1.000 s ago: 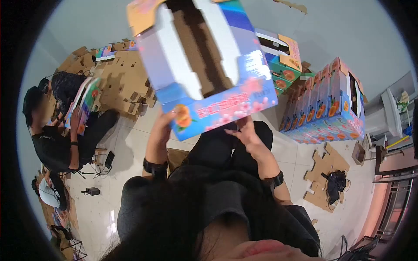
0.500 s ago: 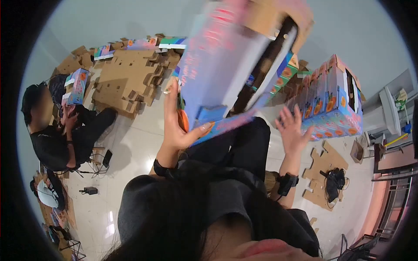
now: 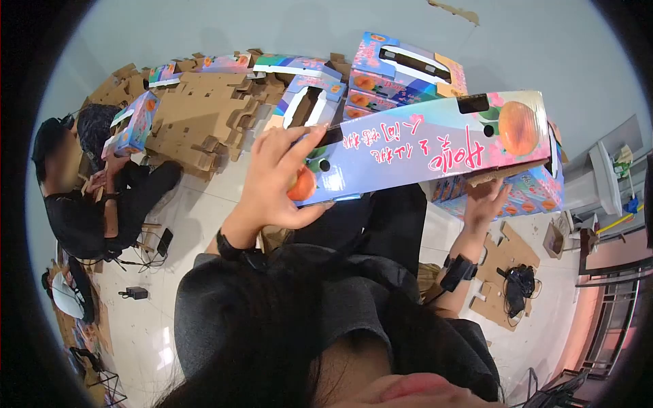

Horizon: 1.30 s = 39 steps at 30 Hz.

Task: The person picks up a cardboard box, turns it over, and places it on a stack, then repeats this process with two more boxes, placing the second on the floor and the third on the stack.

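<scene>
A printed cardboard fruit box [image 3: 401,151] with peach pictures and pink lettering is held across in front of me, one long face up. My left hand [image 3: 275,178] grips its left end, thumb at the near edge and fingers over the top. At the right end, my right hand [image 3: 484,202] holds the near lower edge, beside a raw brown cardboard edge; its fingertips are partly hidden under the box. Just beyond stand stacked boxes [image 3: 408,71] of the same print, and another box [image 3: 306,102] with a dark handle slot.
More finished boxes [image 3: 527,187] stand in a row at right, partly hidden. Flat brown cardboard [image 3: 201,112] is piled at back left, with a cardboard sheet [image 3: 500,299] at right. A seated person [image 3: 78,211] at left handles a similar box [image 3: 139,122]. A black adapter [image 3: 134,293] lies on the floor.
The box has come down and turned from tilted upright to lying across, its printed face showing. My right hand, open and apart before, now holds its right end. Stacked boxes behind have come into view.
</scene>
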Motion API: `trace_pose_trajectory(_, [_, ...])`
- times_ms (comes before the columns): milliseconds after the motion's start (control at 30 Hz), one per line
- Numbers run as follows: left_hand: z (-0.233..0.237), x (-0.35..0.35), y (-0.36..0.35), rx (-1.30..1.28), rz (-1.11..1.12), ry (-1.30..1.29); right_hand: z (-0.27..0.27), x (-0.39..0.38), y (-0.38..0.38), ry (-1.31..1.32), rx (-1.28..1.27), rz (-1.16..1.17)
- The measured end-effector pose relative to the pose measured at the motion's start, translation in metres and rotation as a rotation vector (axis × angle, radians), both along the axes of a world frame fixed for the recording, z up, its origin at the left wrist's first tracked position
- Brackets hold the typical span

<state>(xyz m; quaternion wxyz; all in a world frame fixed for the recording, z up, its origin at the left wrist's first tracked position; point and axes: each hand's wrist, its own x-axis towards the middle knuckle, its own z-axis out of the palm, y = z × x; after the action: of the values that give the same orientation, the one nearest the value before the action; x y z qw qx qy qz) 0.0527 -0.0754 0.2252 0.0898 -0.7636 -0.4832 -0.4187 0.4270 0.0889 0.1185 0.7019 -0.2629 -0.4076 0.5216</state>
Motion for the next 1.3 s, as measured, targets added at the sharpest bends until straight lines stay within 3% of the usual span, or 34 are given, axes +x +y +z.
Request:
trace_pose_trajectory(33, [0.009,-0.005,-0.003,-0.021,-0.023,0.013,0.001,0.004,0.001,-0.09,0.074,-0.023])
trace_pose_trajectory(67, [0.016,-0.011,-0.005,-0.03,-0.032,0.041,0.005,0.01,0.003,-0.054,-0.09,-0.106])
trace_pose_trajectory(167, [0.029,-0.02,-0.002,-0.155,-0.113,-0.056,-0.007,0.047,0.0,-0.396,0.018,0.004])
trace_pose_trajectory(300, [0.028,-0.03,0.017,-0.285,-0.235,-0.085,-0.039,0.062,0.009,-0.4,0.118,0.11])
trace_pose_trajectory(400, [0.042,-0.023,0.025,-0.401,-0.166,-0.018,-0.071,0.068,0.016,-0.352,0.089,0.165])
trace_pose_trajectory(533, [0.045,-0.019,0.028,-0.358,-0.036,0.111,-0.094,0.083,0.026,-0.337,0.017,0.172])
trace_pose_trajectory(600, [0.033,-0.022,0.027,-0.267,-0.004,0.051,-0.104,0.081,0.023,-0.346,-0.014,0.081])
trace_pose_trajectory(700, [0.01,-0.022,0.035,-0.098,-0.155,-0.248,-0.107,0.053,0.013,-0.19,-0.096,-0.034])
trace_pose_trajectory(800, [-0.035,-0.013,0.048,0.065,-0.302,-0.934,-0.11,0.049,0.016,-0.373,-0.021,0.054])
trace_pose_trajectory(900, [-0.1,-0.029,0.055,-0.042,-0.277,-1.072,-0.116,0.044,0.019,-0.458,-0.086,0.091])
trace_pose_trajectory(967, [-0.141,-0.034,0.053,-0.332,-0.164,-1.201,-0.114,0.037,0.02,-0.455,-0.143,0.05])
trace_pose_trajectory(1067, [-0.167,-0.034,0.048,-0.479,-0.239,-1.395,-0.106,0.021,0.014,-0.39,-0.188,-0.027])
trace_pose_trajectory(1167, [-0.152,-0.046,0.039,-0.826,-0.219,-1.248,-0.113,0.024,0.02,-0.301,-0.205,0.035])
trace_pose_trajectory(1233, [-0.16,-0.049,0.04,-0.836,-0.306,-1.203,-0.122,0.035,0.028,-0.257,-0.193,0.16])
trace_pose_trajectory(1267, [-0.164,-0.05,0.04,-0.841,-0.348,-1.18,-0.129,0.039,0.034,-0.096,-0.248,0.222])
trace_pose_trajectory(1300, [-0.165,-0.05,0.04,-0.823,-0.349,-1.165,-0.126,0.036,0.035,-0.134,-0.251,0.241])
